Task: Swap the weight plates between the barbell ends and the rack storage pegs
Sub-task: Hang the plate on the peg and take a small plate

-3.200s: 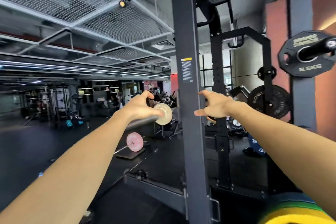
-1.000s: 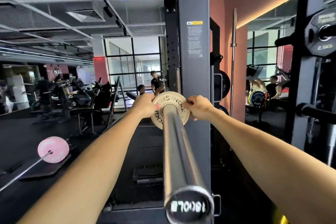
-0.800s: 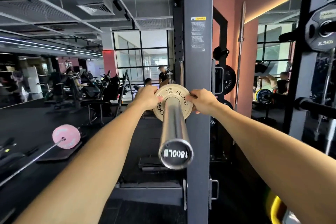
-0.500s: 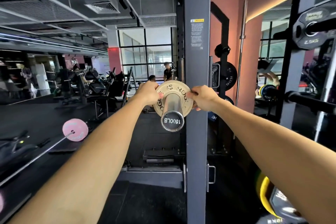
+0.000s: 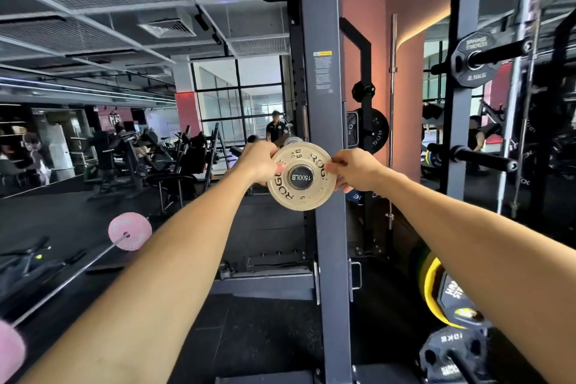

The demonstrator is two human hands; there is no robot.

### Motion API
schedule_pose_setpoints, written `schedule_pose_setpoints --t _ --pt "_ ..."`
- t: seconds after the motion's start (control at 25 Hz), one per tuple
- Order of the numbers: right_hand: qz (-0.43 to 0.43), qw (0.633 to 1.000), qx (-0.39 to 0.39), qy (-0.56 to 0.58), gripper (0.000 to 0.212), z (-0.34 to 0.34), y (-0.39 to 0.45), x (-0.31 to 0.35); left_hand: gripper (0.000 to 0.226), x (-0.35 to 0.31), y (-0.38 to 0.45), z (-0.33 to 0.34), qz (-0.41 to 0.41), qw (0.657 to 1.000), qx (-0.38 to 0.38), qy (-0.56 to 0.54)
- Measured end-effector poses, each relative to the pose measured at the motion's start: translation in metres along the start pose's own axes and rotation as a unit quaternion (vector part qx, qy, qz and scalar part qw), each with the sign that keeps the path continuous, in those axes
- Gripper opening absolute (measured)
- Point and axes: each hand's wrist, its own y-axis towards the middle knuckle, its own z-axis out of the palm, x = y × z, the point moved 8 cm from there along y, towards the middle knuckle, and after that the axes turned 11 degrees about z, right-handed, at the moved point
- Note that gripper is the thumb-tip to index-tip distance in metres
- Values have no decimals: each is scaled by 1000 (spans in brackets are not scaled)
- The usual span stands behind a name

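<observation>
A small cream weight plate [image 5: 282, 195] marked 0.5 KG sits at the outer tip of the barbell sleeve, whose black end cap [image 5: 300, 177] reads 1500LB and shows through the plate's hole. My left hand [image 5: 260, 162] grips the plate's left rim and my right hand [image 5: 355, 170] grips its right rim. The sleeve points straight at me, so its length is hidden behind the plate. A black 2.5KG plate [image 5: 470, 59] hangs on a rack storage peg at the upper right.
A grey rack upright [image 5: 322, 103] stands right behind the plate. A bare black peg [image 5: 473, 157] juts out at right. Yellow and black 10KG plates [image 5: 448, 349] sit low right. A pink-plated barbell [image 5: 129, 235] lies on the floor at left. People stand far back.
With both hands on its rim, the cream plate has slid along the sleeve toward me, from deep on the bar to its tip. My view has lined up with the bar's end.
</observation>
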Motion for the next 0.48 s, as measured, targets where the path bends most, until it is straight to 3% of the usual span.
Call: schedule_pose_setpoints --t 0.48 --pt "-30 999 -17 16 23 -74 -35 41 9 -71 8 -52 25 999 -15 -37"
